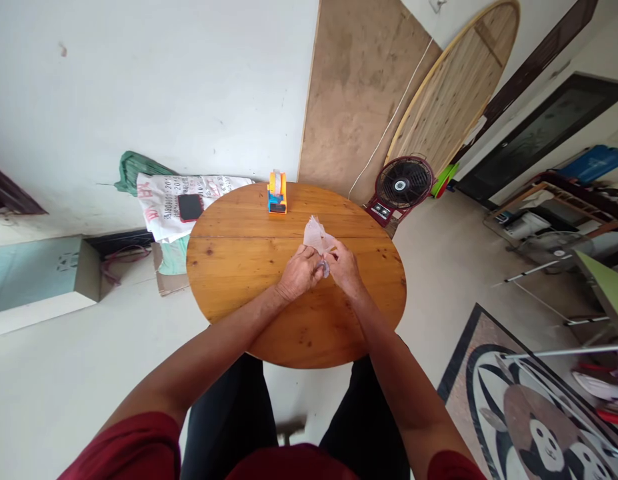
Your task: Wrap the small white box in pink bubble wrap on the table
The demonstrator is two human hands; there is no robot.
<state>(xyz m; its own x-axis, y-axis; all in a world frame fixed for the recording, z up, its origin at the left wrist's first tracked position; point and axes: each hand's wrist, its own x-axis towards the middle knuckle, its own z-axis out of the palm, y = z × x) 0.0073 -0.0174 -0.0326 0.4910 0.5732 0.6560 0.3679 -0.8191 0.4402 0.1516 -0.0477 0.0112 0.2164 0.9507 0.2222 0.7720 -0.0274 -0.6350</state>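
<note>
Both of my hands meet over the middle of a round wooden table [239,287]. My left hand [299,273] and my right hand [343,265] are closed in a pinch on a small crumpled piece of pale, thin plastic or paper [316,235] that sticks up between them. What exactly the sheet is I cannot make out. An orange and blue tape dispenser [277,193] stands at the table's far edge, well beyond my hands.
A printed white sack [163,200] with a dark red phone [190,207] on it lies left of the table. A dark red floor fan [403,187], a leaning plywood board [353,87] and a round wooden tabletop [453,87] stand by the wall. A panda rug [533,413] lies right.
</note>
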